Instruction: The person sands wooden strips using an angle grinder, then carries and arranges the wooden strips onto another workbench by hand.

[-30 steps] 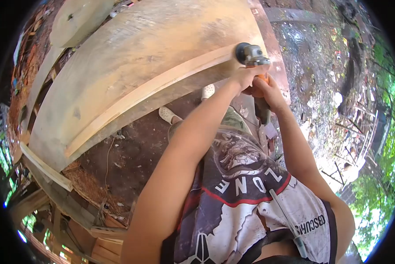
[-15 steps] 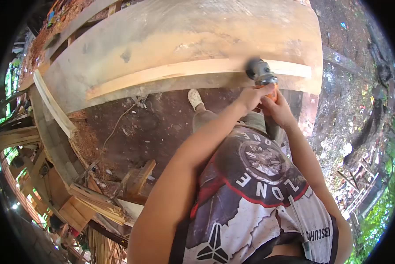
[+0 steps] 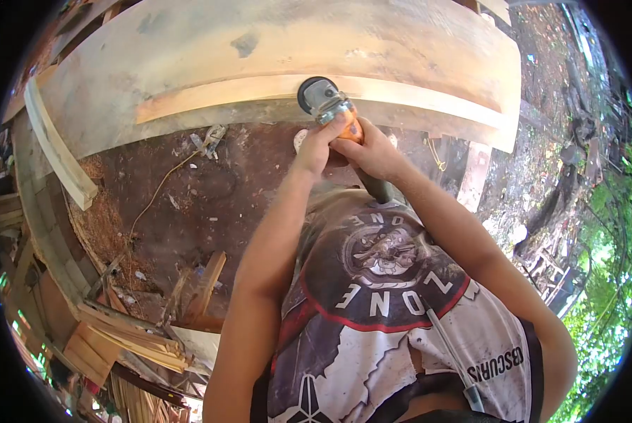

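Observation:
Both my hands are wrapped round an orange-bodied angle grinder point(image 3: 328, 100) with a grey metal head and a dark round disc. My left hand point(image 3: 317, 149) grips its body from the left, and my right hand point(image 3: 374, 151) closes on it from the right. The disc lies over a long pale wooden strip point(image 3: 429, 97), close to its middle; whether it touches cannot be made out. The strip runs along the near edge of a broad, dusty wooden board point(image 3: 189, 49).
A short pale plank point(image 3: 59, 144) leans at the board's left end. A thin cord point(image 3: 162, 189) trails over the dark dirt ground point(image 3: 210, 211). Wood offcuts point(image 3: 129, 338) are piled at lower left. My light shoes show partly beneath my hands.
Both hands have carried the grinder leftward along the strip, from near its right end to about its middle. The camera view has shifted too.

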The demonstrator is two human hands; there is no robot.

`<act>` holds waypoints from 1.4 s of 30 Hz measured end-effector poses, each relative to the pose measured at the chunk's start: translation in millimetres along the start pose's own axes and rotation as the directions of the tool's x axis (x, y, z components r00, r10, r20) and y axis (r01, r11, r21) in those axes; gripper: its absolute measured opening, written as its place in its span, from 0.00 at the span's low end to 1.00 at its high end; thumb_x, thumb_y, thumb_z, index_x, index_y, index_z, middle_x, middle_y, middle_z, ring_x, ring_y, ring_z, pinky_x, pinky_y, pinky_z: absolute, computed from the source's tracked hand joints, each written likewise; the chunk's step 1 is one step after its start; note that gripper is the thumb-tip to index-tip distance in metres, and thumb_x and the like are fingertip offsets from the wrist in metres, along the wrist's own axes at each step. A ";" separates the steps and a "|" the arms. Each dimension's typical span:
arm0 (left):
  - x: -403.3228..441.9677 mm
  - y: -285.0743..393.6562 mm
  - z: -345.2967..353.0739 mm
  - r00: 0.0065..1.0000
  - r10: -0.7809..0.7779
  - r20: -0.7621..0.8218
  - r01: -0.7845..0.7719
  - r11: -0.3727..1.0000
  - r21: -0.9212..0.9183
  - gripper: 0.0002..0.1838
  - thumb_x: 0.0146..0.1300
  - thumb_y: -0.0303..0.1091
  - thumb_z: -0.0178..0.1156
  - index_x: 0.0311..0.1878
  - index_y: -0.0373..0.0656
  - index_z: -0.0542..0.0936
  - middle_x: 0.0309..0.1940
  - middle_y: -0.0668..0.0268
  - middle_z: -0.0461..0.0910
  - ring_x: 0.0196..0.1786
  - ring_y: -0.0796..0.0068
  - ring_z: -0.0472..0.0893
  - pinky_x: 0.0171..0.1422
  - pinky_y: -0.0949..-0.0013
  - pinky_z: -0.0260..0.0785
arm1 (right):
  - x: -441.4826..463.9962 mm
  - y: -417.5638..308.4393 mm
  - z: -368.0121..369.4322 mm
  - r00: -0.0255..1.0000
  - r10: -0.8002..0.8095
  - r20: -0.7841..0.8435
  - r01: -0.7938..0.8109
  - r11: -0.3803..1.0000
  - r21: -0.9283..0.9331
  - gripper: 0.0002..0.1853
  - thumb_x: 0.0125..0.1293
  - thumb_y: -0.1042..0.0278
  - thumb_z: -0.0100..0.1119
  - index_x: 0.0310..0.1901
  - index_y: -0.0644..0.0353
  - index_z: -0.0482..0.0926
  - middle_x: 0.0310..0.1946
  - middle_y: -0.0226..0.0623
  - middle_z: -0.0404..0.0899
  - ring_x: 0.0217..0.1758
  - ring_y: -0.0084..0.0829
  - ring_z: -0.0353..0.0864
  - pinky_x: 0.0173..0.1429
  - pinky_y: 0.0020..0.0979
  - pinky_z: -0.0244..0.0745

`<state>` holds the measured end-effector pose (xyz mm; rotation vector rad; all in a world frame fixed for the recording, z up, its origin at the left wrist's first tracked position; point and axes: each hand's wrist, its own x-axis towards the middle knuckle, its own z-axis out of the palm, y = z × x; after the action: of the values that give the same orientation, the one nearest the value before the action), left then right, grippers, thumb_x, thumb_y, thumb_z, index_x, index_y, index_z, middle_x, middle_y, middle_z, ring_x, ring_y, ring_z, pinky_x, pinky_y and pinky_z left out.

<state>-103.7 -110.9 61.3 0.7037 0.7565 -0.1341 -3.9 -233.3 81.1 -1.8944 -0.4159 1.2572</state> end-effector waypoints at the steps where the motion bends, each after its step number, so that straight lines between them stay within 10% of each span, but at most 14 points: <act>1: -5.6 7.3 -13.6 0.998 -0.050 -0.037 0.052 0.997 0.057 0.32 0.67 0.65 0.58 0.57 0.45 0.81 0.43 0.60 0.85 0.39 0.66 0.86 0.42 0.64 0.81 | 4.1 -8.2 10.7 1.000 -0.001 0.004 0.001 1.000 -0.013 0.35 0.60 0.48 0.68 0.57 0.71 0.73 0.48 0.53 0.83 0.50 0.40 0.85 0.55 0.37 0.78; 10: -31.2 50.0 -69.8 0.999 0.005 -0.050 -0.006 1.000 -0.020 0.35 0.70 0.67 0.52 0.65 0.48 0.76 0.53 0.63 0.82 0.52 0.65 0.84 0.50 0.57 0.81 | 29.6 -68.1 62.5 0.999 -0.032 0.015 0.035 0.983 -0.179 0.37 0.57 0.45 0.69 0.54 0.73 0.74 0.44 0.56 0.84 0.48 0.44 0.86 0.53 0.39 0.79; 22: 17.6 -13.3 30.2 0.986 0.022 0.165 -0.031 0.998 0.055 0.30 0.68 0.61 0.60 0.59 0.44 0.81 0.48 0.59 0.84 0.46 0.67 0.85 0.51 0.63 0.80 | -35.2 -0.6 -26.3 0.979 0.132 -0.155 -0.136 0.991 -0.015 0.31 0.62 0.51 0.69 0.59 0.66 0.75 0.44 0.43 0.85 0.44 0.30 0.85 0.49 0.34 0.80; 27: 24.9 -19.6 62.9 0.965 -0.201 0.166 0.165 0.964 0.206 0.36 0.64 0.68 0.61 0.60 0.45 0.80 0.50 0.58 0.83 0.47 0.63 0.85 0.50 0.60 0.80 | -47.6 26.5 -55.9 0.978 0.128 -0.167 -0.119 0.991 0.065 0.26 0.67 0.59 0.67 0.60 0.63 0.71 0.37 0.30 0.78 0.33 0.18 0.76 0.36 0.24 0.73; 42: 104.5 -89.0 192.7 0.892 -0.394 0.224 0.289 0.875 0.390 0.37 0.61 0.68 0.64 0.57 0.42 0.81 0.47 0.58 0.83 0.42 0.64 0.85 0.45 0.63 0.79 | -96.3 108.5 -174.1 0.927 0.223 -0.303 -0.117 0.937 0.330 0.24 0.65 0.57 0.68 0.56 0.63 0.74 0.39 0.32 0.80 0.35 0.19 0.79 0.39 0.25 0.77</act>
<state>53.7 -286.6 42.3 0.8539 0.5647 -0.7041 89.1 -439.8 88.1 -1.8535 0.1259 1.0088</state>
